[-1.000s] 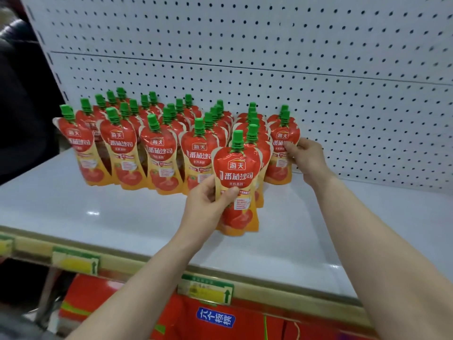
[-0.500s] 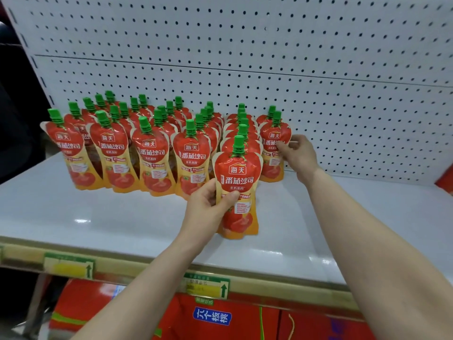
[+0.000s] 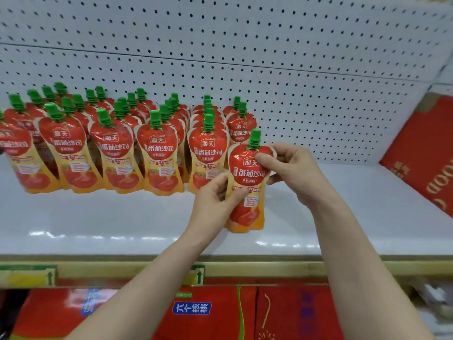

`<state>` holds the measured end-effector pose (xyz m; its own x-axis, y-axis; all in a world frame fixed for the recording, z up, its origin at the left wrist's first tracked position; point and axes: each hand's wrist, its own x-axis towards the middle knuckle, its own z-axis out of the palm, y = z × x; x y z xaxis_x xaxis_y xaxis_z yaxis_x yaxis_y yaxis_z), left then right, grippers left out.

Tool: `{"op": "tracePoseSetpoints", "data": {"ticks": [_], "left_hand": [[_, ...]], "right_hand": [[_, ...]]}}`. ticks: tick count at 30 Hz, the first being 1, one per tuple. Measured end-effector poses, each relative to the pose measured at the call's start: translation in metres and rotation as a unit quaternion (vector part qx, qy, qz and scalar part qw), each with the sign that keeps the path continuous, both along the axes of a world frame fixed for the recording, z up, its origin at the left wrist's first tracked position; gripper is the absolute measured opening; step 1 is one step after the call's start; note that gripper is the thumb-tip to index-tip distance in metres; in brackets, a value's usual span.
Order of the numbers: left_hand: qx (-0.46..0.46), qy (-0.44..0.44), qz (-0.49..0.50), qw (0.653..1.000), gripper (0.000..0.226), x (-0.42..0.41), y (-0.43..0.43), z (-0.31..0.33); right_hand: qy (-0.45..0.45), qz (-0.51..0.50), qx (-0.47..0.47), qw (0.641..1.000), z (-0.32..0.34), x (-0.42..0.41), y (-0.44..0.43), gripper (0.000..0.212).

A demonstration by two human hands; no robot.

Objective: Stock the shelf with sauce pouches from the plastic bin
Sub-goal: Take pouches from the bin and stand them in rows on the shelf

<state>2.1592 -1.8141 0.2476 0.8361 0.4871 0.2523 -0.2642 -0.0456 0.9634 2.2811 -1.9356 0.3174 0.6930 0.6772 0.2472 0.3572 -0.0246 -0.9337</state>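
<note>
White pegboard [image 3: 269, 57] backs the shelf [image 3: 98, 222], where one sauce pouch [image 3: 247, 190] stands at 4 o'clock of the stocked rows [image 3: 157, 153], left hand [image 3: 213, 207] fingers pinching its waist, right hand [image 3: 294, 170] fingers its shoulder; probably best slid toward 12 o'clock, base flat, up to the short row [image 3: 241, 126]

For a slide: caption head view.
Left hand and right hand hold a red green-capped sauce pouch beside stocked rows on white shelf.

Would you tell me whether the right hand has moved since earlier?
Yes: the right hand came forward off the rightmost row onto the held pouch.
</note>
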Motion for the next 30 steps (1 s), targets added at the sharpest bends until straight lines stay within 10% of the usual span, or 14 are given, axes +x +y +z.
{"op": "tracePoseSetpoints", "data": {"ticks": [13,30], "left_hand": [[0.226,0.128,0.054,0.964,0.056,0.047,-0.005,-0.032],[0.259,0.241,0.082,0.932,0.075,0.096,0.005,-0.040]], "right_hand": [[0.000,-0.118,0.036,0.992,-0.015,0.075,0.020,0.016],[-0.080,-0.075,0.033,0.993,-0.028,0.107,0.084,0.026]]}}
